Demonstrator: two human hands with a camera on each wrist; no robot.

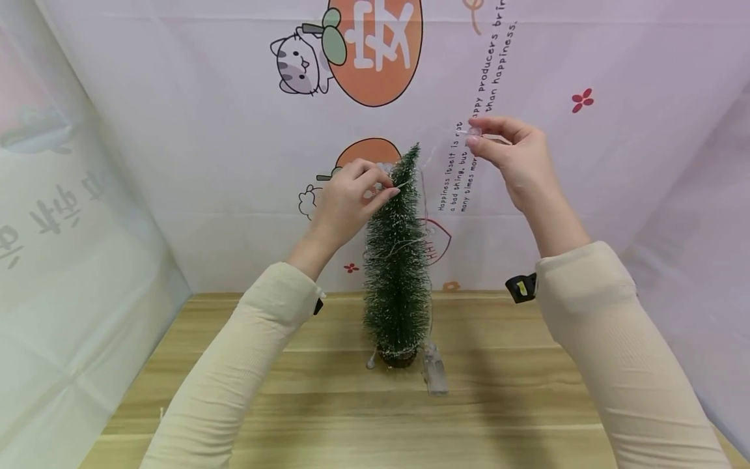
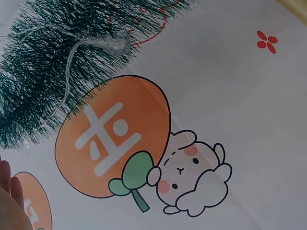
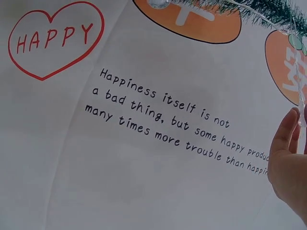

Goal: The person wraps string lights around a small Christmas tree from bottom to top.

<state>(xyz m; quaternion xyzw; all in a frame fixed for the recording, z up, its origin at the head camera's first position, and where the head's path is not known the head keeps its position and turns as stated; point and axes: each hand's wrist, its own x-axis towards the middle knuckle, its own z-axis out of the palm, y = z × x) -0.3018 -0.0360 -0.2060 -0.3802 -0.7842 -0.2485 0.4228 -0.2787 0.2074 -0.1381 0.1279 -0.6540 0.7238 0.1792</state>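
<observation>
A small green artificial Christmas tree [image 1: 398,280] with whitish tips stands upright. Clear string lights [image 1: 405,243] wind around it. Beside the treetop, my left hand [image 1: 348,198] pinches the thin wire between thumb and fingers. My right hand [image 1: 518,156], raised to the right of the tree, pinches a clear bulb [image 1: 473,131] of the same string, and the wire spans between the hands. In the left wrist view another clear bulb [image 2: 117,43] lies against the branches. Only part of each hand shows in its own wrist view.
A clear battery box [image 1: 435,374] lies on the wooden table [image 1: 293,410], right of the tree's base. A loose bulb [image 1: 371,362] rests left of the base. Behind stands a white printed cloth backdrop [image 1: 205,130], which also covers the sides.
</observation>
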